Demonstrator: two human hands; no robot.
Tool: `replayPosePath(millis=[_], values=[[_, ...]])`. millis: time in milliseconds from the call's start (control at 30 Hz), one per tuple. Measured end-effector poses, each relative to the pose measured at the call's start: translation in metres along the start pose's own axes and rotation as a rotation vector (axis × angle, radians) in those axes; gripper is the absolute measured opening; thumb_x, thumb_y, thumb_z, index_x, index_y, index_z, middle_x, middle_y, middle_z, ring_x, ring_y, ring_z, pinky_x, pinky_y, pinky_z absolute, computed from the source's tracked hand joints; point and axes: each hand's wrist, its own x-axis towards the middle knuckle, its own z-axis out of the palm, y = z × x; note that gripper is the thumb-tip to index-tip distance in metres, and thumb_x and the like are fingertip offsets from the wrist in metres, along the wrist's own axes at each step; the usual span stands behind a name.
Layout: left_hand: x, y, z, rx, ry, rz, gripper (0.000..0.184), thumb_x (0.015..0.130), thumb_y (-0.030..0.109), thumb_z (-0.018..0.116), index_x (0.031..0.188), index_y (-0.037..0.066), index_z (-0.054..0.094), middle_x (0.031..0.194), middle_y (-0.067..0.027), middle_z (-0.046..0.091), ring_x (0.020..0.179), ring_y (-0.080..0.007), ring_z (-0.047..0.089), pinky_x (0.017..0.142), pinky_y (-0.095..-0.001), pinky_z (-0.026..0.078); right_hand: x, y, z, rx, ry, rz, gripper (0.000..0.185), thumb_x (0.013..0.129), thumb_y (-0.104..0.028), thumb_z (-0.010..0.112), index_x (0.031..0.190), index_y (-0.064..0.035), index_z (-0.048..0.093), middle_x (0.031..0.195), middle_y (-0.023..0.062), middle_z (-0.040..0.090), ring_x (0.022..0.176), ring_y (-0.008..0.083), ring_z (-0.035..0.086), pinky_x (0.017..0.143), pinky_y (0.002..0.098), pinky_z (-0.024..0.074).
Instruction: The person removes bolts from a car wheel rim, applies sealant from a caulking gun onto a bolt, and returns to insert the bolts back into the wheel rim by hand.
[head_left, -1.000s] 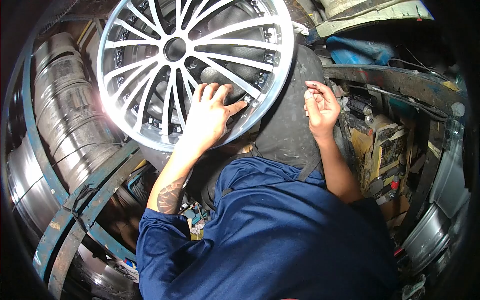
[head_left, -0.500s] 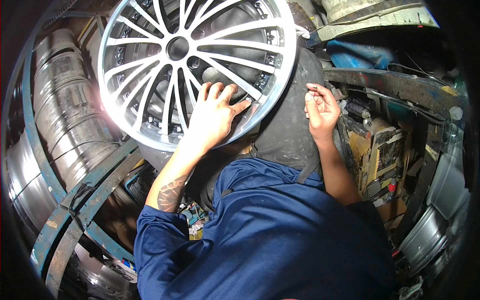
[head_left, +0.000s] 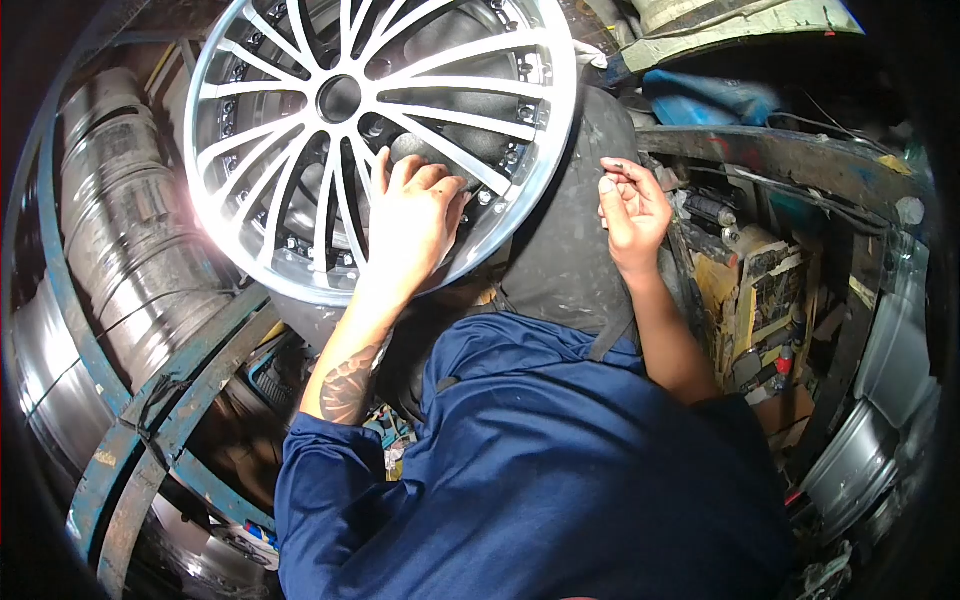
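Note:
A large multi-spoke wheel rim (head_left: pixel 455 85) with white spokes, black gaps and a shiny outer lip lies at the top, over the dark-clothed legs (head_left: pixel 570 220). My left hand (head_left: pixel 412 215) is over the rim's lower spokes, fingers bent and a little apart, with nothing visible in it. Small bolts (head_left: pixel 485 198) show near the lip, right of that hand. Right of the rim, my right hand (head_left: pixel 637 212) is raised in the air with its fingers curled and the thumb near the index finger. Whatever lies between those fingertips is too small to make out.
Stacked metal rims (head_left: pixel 140 200) stand at the left behind a blue metal frame (head_left: pixel 75 310). On the right are a dark metal beam (head_left: pixel 780 160), a blue bag (head_left: pixel 705 98), a yellowish worn box (head_left: pixel 770 290) and a silver rim (head_left: pixel 850 465).
The left index finger has drawn back from the bolt by the lip, toward the other fingers. The whole view has shifted slightly, while the right hand keeps its pose.

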Motion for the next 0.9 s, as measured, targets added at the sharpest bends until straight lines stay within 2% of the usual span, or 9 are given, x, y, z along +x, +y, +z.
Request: replayPosePath(millis=[33, 133, 233, 533, 900], values=[[0.003, 0.003, 0.001, 0.049, -0.093, -0.052, 0.020, 0.084, 0.025, 0.068, 0.101, 0.015, 0.073, 0.106, -0.0058, 0.067, 0.114, -0.0276, 0.055, 0.113, -0.0535, 0.023, 0.000, 0.000, 0.000, 0.001, 0.001, 0.002, 0.024, 0.090, 0.006, 0.059, 0.113, 0.0035, 0.061, 0.087, 0.0011, 0.058, 0.061, 0.0006, 0.048, 0.051, 0.0154, 0.0367], [0.006, 0.006, 0.010, 0.235, -0.084, -0.099, 0.029, 0.088, 0.037, 0.063, 0.108, 0.018, 0.073, 0.119, -0.0125, 0.064, 0.126, -0.0329, 0.047, 0.115, -0.0549, 0.018, 0.000, 0.000, 0.000, -0.002, 0.007, -0.004, 0.024, 0.090, 0.006, 0.059, 0.113, 0.0033, 0.061, 0.086, 0.0013, 0.058, 0.061, 0.0010, 0.049, 0.051, 0.0155, 0.0372], [0.009, 0.007, 0.009, 0.267, -0.177, -0.128, 0.036, 0.090, 0.046, 0.058, 0.113, 0.022, 0.071, 0.128, -0.0173, 0.059, 0.134, -0.0377, 0.039, 0.116, -0.0557, 0.013, 0.001, 0.000, 0.000, -0.008, 0.013, -0.005, 0.023, 0.090, 0.006, 0.060, 0.113, 0.0033, 0.061, 0.086, 0.0015, 0.058, 0.061, 0.0014, 0.049, 0.052, 0.0156, 0.0378], [0.008, 0.003, 0.013, 0.319, -0.229, -0.114, 0.034, 0.089, 0.050, 0.056, 0.108, 0.029, 0.074, 0.133, -0.0149, 0.057, 0.135, -0.0381, 0.037, 0.115, -0.0589, 0.010, 0.001, 0.000, -0.001, -0.009, 0.014, 0.014, 0.023, 0.090, 0.005, 0.060, 0.112, 0.0035, 0.061, 0.086, 0.0021, 0.058, 0.061, 0.0018, 0.049, 0.052, 0.0160, 0.0386], [0.009, 0.003, 0.012, 0.280, -0.212, -0.103, 0.035, 0.088, 0.054, 0.056, 0.097, 0.028, 0.078, 0.129, -0.0131, 0.061, 0.134, -0.0366, 0.040, 0.115, -0.0609, 0.010, 0.001, 0.000, 0.000, -0.011, 0.016, 0.013, 0.023, 0.090, 0.006, 0.059, 0.112, 0.0037, 0.061, 0.085, 0.0021, 0.057, 0.060, 0.0018, 0.049, 0.051, 0.0162, 0.0379]])
